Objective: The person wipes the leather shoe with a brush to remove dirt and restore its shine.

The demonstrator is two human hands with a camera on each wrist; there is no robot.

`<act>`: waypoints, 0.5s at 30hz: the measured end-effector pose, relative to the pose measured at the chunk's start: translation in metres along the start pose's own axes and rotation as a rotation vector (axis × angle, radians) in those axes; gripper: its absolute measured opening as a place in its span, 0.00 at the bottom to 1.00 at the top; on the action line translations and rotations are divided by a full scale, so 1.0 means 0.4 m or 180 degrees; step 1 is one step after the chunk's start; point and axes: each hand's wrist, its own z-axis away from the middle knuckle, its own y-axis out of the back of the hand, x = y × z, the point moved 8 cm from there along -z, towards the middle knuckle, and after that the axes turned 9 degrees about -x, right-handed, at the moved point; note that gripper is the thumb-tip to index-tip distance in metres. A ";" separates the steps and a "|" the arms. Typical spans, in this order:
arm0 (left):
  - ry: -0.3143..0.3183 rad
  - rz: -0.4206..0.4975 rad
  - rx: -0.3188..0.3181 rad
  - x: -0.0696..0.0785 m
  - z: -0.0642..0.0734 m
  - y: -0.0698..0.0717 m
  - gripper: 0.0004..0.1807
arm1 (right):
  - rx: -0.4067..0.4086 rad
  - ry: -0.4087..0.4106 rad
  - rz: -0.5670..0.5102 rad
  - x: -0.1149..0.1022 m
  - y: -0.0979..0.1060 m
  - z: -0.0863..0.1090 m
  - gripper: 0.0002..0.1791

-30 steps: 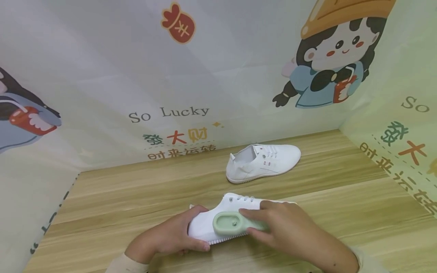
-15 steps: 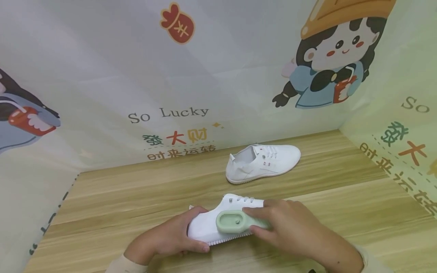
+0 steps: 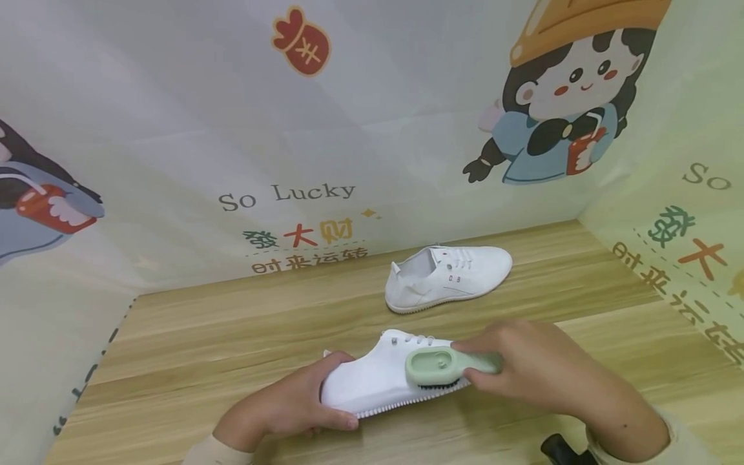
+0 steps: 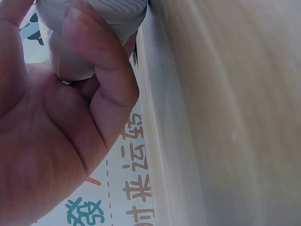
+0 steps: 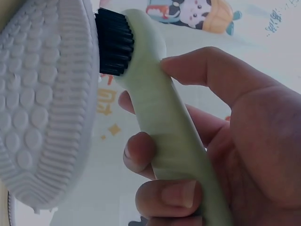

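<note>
A white lace-up shoe (image 3: 366, 381) is tilted in the near middle of the head view, its toe to the right. My left hand (image 3: 302, 394) grips it round the heel; in the left wrist view the left thumb and fingers (image 4: 101, 52) curl about the heel end. My right hand (image 3: 523, 361) holds a light green brush (image 3: 430, 365) by its handle. Its dark bristles (image 5: 114, 42) meet the shoe's side near the toe, just above the sole edge. The bumpy white sole (image 5: 42, 103) faces the right wrist camera.
A second white shoe (image 3: 459, 278) stands behind on the wood-grain surface (image 3: 232, 329), toe to the right. Printed cloth walls (image 3: 407, 129) enclose the back and sides. A black object (image 3: 564, 449) shows at the bottom edge by the right sleeve.
My right hand has moved the brush rightward along the shoe's side, from mid-shoe toward the toe, and its bristles now show. The left hand and the far shoe stay put.
</note>
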 end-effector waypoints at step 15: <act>0.0046 -0.0035 0.0031 0.000 0.002 0.003 0.38 | 0.0090 0.0070 0.0066 -0.007 0.000 -0.003 0.17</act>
